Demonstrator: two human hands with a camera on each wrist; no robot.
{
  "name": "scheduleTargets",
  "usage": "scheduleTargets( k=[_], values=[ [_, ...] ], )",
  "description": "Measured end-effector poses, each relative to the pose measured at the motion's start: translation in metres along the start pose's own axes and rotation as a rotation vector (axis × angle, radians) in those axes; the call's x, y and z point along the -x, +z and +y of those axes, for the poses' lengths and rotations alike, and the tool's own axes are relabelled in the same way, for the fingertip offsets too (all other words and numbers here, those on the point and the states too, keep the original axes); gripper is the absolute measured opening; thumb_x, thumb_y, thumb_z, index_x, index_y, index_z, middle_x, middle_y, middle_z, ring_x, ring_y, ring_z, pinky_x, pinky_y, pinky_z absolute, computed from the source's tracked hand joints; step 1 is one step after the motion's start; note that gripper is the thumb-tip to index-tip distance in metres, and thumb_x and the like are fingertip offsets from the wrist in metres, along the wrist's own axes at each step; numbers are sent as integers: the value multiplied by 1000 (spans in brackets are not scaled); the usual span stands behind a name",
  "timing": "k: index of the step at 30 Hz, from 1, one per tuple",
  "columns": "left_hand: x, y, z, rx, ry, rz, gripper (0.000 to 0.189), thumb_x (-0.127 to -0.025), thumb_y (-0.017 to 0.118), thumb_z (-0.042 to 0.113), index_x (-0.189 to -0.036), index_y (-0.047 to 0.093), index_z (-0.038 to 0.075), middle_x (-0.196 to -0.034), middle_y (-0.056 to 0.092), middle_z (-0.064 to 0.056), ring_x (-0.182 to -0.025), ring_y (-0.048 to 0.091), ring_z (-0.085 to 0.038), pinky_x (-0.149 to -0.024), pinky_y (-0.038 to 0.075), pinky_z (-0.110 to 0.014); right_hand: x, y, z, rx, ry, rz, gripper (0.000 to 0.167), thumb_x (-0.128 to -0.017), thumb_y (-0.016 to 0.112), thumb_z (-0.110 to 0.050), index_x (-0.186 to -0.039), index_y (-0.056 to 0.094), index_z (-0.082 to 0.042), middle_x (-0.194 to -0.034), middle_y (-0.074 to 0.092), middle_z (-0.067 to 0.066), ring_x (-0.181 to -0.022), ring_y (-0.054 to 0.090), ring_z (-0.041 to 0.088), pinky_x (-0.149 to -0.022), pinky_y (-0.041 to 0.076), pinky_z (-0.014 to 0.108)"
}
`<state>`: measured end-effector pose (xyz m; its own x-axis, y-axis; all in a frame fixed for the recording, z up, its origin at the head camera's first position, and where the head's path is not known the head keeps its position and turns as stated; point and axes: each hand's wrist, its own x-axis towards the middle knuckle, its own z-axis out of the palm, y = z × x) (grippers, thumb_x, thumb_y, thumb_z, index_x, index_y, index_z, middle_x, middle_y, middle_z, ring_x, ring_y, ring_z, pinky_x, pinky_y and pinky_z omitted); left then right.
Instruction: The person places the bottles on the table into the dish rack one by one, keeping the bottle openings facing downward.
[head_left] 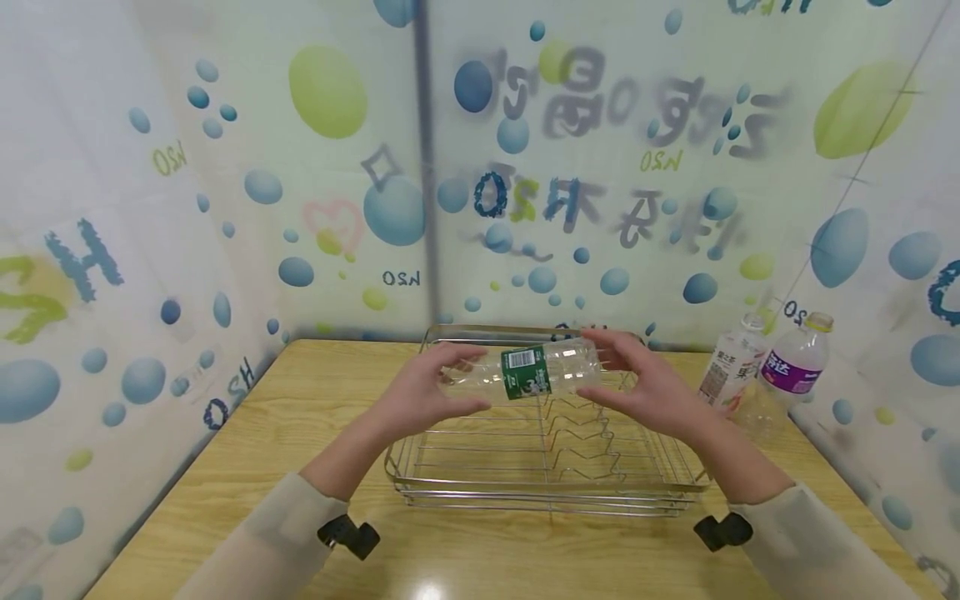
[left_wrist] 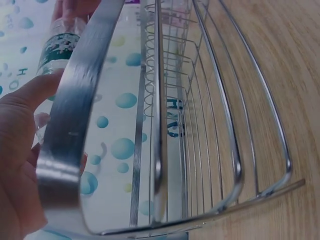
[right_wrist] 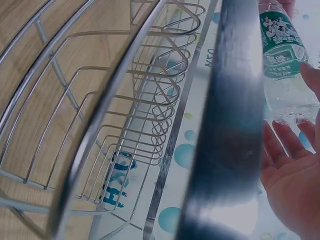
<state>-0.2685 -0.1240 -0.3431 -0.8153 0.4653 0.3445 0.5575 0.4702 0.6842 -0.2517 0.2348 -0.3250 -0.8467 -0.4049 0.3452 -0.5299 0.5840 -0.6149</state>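
An empty clear plastic bottle (head_left: pixel 562 367) with a green label lies sideways in the air between my two hands, above a wire dish rack (head_left: pixel 480 485). My left hand (head_left: pixel 423 387) holds its narrower end, thumb below and fingers curled above. Around the wide base, at the other end, are the fingers and thumb of my right hand (head_left: pixel 648 387). The left wrist view shows the bottle (left_wrist: pixel 59 47) partly behind the rack's flat metal rim (left_wrist: pixel 75 110). In the right wrist view, the bottle's base (right_wrist: pixel 290 102) is close to the right thumb and fingers.
The rack stands on a wooden table (head_left: pixel 300 433), with zigzag wire dividers (head_left: pixel 581 442) inside. At the right stand a clear bottle with a white label (head_left: pixel 731 367) and one with a purple label (head_left: pixel 795 371). A patterned curtain (head_left: pixel 337 167) hangs behind and along both sides.
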Motion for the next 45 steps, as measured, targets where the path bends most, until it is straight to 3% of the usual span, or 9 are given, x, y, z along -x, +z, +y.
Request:
scheduleTargets(
  k=[5, 9, 12, 17, 21, 29, 34, 38, 45],
  values=[
    [-2, 6, 0, 61, -47, -29, 72, -93, 91, 31, -156, 59, 17, -150, 67, -5, -136, 65, -35, -115, 54, -59, -6, -2, -4, -56, -32, 39, 75, -103, 79, -20, -169, 42, -21, -163, 52, 15, -137, 62, 40, -115, 52, 64],
    [-4, 13, 3, 119, -96, -70, 70, -93, 90, 32, -154, 58, 17, -147, 69, -6, -138, 65, -32, -119, 50, -61, -12, -5, -12, -88, -11, 62, 73, -105, 77, -22, -168, 42, -26, -163, 53, 12, -133, 63, 33, -114, 55, 51],
    [-5, 17, 5, 139, -122, -101, 69, -94, 89, 31, -154, 57, 17, -147, 68, -8, -137, 65, -33, -117, 53, -58, -18, -7, -18, -112, 4, 72, 70, -105, 77, -26, -167, 44, -29, -164, 53, 9, -128, 65, 29, -109, 57, 40],
    [-5, 22, 9, 179, -157, -142, 70, -97, 86, 33, -156, 54, 16, -147, 67, -11, -134, 67, -34, -108, 61, -52, -29, -6, -28, -149, 26, 74, 67, -105, 77, -33, -165, 47, -31, -166, 51, 4, -123, 70, 27, -99, 61, 35],
    [-5, 27, 9, 236, -197, -175, 69, -96, 87, 35, -155, 54, 19, -142, 68, -7, -130, 69, -30, -104, 64, -49, -37, -1, -33, -190, 20, 67, 67, -106, 76, -31, -166, 47, -26, -167, 50, 6, -124, 71, 31, -93, 64, 32],
    [-6, 35, 9, 345, -222, -205, 67, -97, 87, 32, -153, 53, 20, -138, 68, -9, -122, 73, -26, -100, 65, -49, -44, 7, -41, -212, 7, 81, 66, -107, 74, -29, -167, 46, -22, -165, 52, 8, -126, 71, 35, -99, 64, 49],
    [-5, 39, 8, 380, -236, -188, 76, -98, 86, 35, -161, 46, 21, -139, 69, -9, -124, 73, -27, -102, 64, -51, -47, 10, -41, -271, 30, 79, 75, -107, 74, -29, -171, 35, -22, -165, 51, 10, -135, 66, 35, -104, 63, 51],
    [-6, 39, 9, 462, -243, -166, 80, -101, 83, 30, -166, 39, 22, -144, 68, -13, -127, 73, -30, -104, 64, -50, -45, 13, -41, -328, 37, 51, 79, -109, 71, -25, -174, 27, -20, -167, 47, 14, -142, 61, 38, -110, 60, 55],
    [-8, 39, 11, 543, -234, -151, 73, -103, 80, 22, -164, 42, 29, -148, 62, -15, -126, 73, -30, -103, 65, -52, -43, 26, -38, -331, 27, 8, 78, -107, 74, -24, -172, 32, -19, -166, 50, 14, -143, 61, 39, -116, 55, 61]
  ],
)
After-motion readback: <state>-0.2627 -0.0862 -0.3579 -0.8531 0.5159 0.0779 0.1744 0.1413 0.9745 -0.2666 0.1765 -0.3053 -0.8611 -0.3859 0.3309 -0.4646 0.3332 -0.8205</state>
